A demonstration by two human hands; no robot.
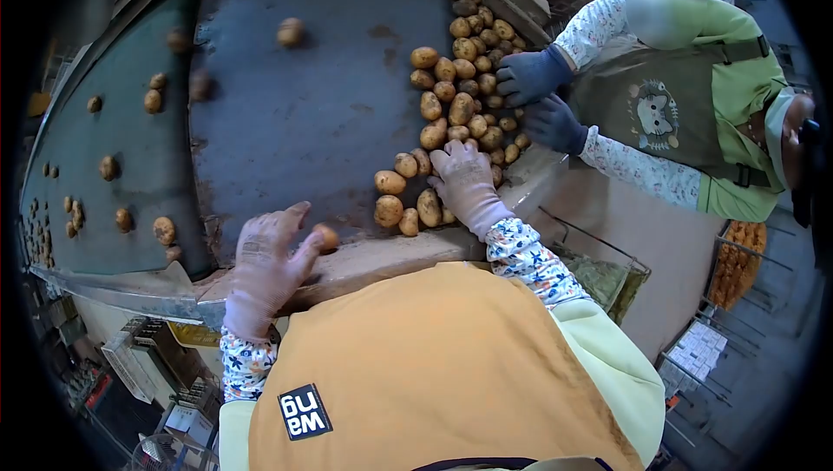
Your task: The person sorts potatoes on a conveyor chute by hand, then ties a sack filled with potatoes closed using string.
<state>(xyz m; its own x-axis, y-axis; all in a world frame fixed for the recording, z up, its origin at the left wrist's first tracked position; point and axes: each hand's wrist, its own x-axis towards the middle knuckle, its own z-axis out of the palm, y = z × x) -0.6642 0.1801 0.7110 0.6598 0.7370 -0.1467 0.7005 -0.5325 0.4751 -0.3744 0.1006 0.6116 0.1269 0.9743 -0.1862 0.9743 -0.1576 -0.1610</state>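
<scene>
While we lean over the near ledge (390,264), lower centre of the frame, we advise carrying both forearms low and the wrists loose. Our left hand (269,256), left of lower centre, is found with its fingers spread and thumb apart; it grasps nothing. Just beyond the thumb lies one small potato (327,237); in our judgement, it is better guided with flat fingers than pinched, since a hard squeeze could send it rolling.

Our right hand (468,181), near the centre, reaches forward with its wrist at the ledge and its fingers bent down onto the heaped potatoes (461,108). Whether it grips one, we cannot tell. The heap runs from the centre to the upper edge; turning single pieces lightly should expose soil or flaws without bruising.

A co-worker's gloved hands (531,76) work its right side, so we recommend keeping ours to the near portion. Farther off, upper left of centre, a lone potato (290,32) lies on the blue-grey belt (321,124).
</scene>
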